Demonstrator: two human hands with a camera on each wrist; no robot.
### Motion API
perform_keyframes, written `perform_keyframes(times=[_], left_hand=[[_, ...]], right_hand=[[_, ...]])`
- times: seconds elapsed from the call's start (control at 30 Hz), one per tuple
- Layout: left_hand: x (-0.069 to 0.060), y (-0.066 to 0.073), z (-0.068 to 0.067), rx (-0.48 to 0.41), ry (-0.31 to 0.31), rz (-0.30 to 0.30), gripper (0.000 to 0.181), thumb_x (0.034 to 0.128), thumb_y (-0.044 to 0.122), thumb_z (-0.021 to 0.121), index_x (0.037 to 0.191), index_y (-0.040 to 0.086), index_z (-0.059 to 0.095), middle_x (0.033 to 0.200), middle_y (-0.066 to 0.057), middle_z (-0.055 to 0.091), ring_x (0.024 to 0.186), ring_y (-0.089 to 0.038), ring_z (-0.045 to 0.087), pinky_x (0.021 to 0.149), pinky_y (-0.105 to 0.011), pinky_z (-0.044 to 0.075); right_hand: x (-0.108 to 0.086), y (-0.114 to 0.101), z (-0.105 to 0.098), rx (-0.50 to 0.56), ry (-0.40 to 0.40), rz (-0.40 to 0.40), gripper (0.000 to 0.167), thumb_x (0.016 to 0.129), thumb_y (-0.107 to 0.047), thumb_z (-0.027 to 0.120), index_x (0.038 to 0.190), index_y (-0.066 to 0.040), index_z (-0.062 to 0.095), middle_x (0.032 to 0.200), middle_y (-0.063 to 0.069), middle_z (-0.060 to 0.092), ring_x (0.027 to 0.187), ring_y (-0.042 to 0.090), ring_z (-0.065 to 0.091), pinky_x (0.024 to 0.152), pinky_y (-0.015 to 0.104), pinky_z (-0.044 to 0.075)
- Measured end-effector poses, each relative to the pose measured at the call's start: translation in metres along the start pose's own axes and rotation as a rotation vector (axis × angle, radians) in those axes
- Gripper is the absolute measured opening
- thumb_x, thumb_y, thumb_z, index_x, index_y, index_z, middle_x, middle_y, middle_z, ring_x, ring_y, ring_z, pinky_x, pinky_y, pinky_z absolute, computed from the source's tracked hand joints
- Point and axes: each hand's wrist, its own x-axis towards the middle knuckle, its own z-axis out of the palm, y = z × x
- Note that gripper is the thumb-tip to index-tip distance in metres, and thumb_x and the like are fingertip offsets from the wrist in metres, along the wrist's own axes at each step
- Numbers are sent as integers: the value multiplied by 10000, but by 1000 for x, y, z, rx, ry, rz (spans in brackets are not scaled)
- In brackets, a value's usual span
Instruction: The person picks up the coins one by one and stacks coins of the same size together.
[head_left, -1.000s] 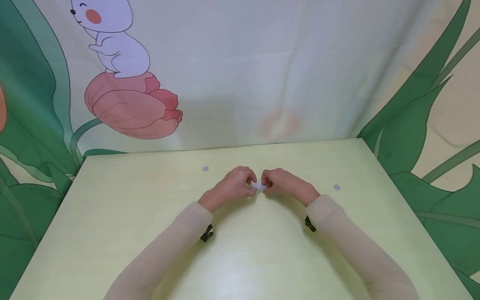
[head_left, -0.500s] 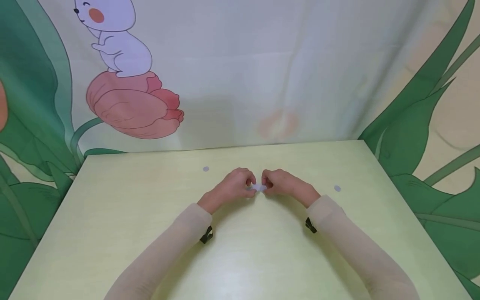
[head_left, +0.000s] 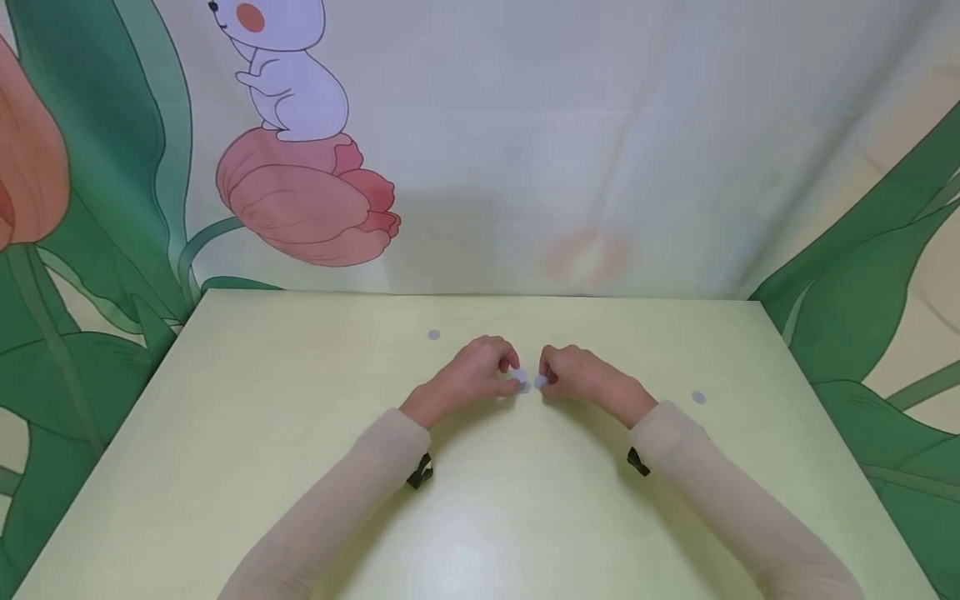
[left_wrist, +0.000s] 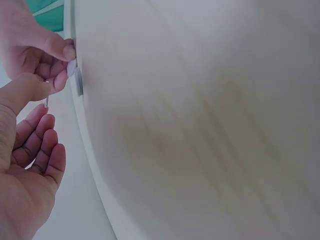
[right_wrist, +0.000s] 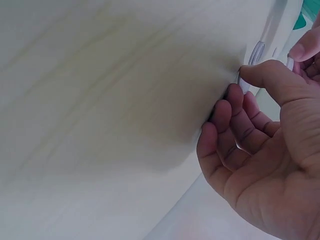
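Close together over the middle of the table, both hands work with small pale lilac discs. My left hand (head_left: 476,371) pinches one disc (head_left: 518,376) between thumb and fingertip; the left wrist view shows its thin edge (left_wrist: 47,98). Just to the right, my right hand (head_left: 581,372) pinches another disc (head_left: 541,382), whose rim (right_wrist: 243,82) peeks out between thumb and finger in the right wrist view. On the tabletop between the hands lies a further disc (head_left: 524,387), also in the right wrist view as a pale oval (right_wrist: 257,52). The fingers partly hide the held discs.
One more disc (head_left: 434,334) lies toward the back, left of the hands, and another disc (head_left: 699,397) lies off to the right. Behind the pale yellow table (head_left: 300,467) hangs a printed curtain (head_left: 510,150), reaching the back edge.
The discs between the hands have come apart, and the gap between the fingertips is wider, with the right hand farther right. The head view has shifted and tilted slightly. The outlying discs stay put.
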Motion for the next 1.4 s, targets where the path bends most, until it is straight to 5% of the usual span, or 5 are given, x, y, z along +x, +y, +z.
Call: perform_keyframes(times=[0.57, 0.87, 1.4], left_hand=[[5, 8, 0, 17, -50, 8, 164, 857, 119, 783, 977, 42, 703, 898, -64, 642, 848, -194, 535, 757, -294, 469], [14, 11, 4, -12, -75, 20, 162, 858, 109, 778, 984, 34, 707, 908, -61, 646, 856, -190, 541, 762, -277, 469], [27, 11, 13, -62, -130, -67, 172, 866, 120, 782, 990, 32, 703, 863, -35, 635, 783, -170, 554, 693, -249, 471]], right_hand=[[0, 1, 8, 21, 60, -76, 201, 942, -102, 687, 1116, -88, 589, 876, 34, 644, 764, 160, 559, 716, 303, 485], [-2, 5, 6, 39, 46, -24, 237, 937, -137, 711, 1153, -85, 628, 925, 33, 657, 811, 161, 566, 760, 306, 499], [-7, 10, 10, 118, 86, -54, 186, 966, -154, 707, 1107, -64, 628, 874, 25, 661, 783, 151, 567, 737, 289, 492]])
